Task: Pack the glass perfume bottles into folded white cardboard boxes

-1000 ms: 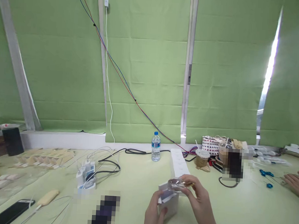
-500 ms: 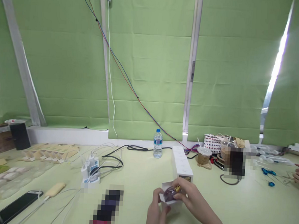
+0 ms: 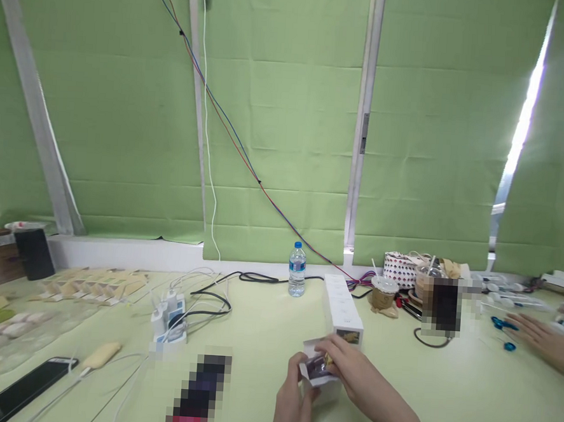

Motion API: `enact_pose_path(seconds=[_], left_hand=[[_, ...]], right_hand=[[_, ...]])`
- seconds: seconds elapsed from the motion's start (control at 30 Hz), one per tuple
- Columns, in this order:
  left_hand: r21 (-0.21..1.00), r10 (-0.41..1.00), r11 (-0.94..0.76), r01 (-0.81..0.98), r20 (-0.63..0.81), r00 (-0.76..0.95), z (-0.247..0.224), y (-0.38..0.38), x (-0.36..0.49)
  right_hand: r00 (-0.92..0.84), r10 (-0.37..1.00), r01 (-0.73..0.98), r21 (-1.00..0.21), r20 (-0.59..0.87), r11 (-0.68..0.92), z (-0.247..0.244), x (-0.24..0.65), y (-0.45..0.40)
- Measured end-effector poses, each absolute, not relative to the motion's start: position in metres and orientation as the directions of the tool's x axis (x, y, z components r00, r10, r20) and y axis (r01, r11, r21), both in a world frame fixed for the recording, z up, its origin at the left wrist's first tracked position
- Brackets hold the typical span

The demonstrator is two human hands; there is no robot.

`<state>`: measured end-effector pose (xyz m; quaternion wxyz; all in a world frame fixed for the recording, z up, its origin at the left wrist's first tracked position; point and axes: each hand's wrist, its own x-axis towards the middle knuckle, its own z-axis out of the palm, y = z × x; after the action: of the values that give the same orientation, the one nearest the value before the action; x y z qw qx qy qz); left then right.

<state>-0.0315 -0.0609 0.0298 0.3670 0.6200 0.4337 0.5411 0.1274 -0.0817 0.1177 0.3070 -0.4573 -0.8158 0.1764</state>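
A small white box [image 3: 325, 382] with its flap up is held in my left hand [image 3: 293, 396], the fingers wrapped round its left side. Inside its open top lies a glossy dark purple item with a gold part [image 3: 316, 366]; I cannot make out its exact kind. My right hand [image 3: 349, 365] reaches over from the right, its fingers closed on the gold part and covering some of the opening. Just behind my hands a row of white boxes [image 3: 342, 307] stands on the table, the nearest with a picture on its end.
Behind stands a water bottle [image 3: 297, 272]. A power strip [image 3: 170, 325] with cables, phones [image 3: 27, 389] and a power bank [image 3: 102, 356] lie left. Drink cups [image 3: 382, 293] and blue-handled scissors [image 3: 503, 324] are at right, with another person's hand [image 3: 537, 335] beside the scissors.
My right hand has pushed the purple item slightly deeper into the box, and the gold part shows less. The other person's hand has stretched left to the scissors.
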Motion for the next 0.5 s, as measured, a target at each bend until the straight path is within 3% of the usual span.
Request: enact_pose_path(seconds=[0.07, 0.27, 0.5], left_hand=[[0.929, 0.937, -0.348, 0.126, 0.347, 0.036, 0.029, -0.061, -0.031], [0.925, 0.933, -0.359, 0.120, 0.353, 0.067, 0.029, -0.060, -0.033], [0.924, 0.934, -0.357, 0.139, 0.352, 0.057, 0.031, -0.061, -0.033]], right_hand=[[-0.366, 0.867, 0.680, -0.539, 0.338, 0.497, 0.114, 0.125, -0.080], [-0.190, 0.920, 0.702, -0.607, 0.344, 0.372, 0.107, 0.122, -0.075], [-0.250, 0.907, 0.724, -0.557, 0.339, 0.408, 0.107, 0.114, -0.075]])
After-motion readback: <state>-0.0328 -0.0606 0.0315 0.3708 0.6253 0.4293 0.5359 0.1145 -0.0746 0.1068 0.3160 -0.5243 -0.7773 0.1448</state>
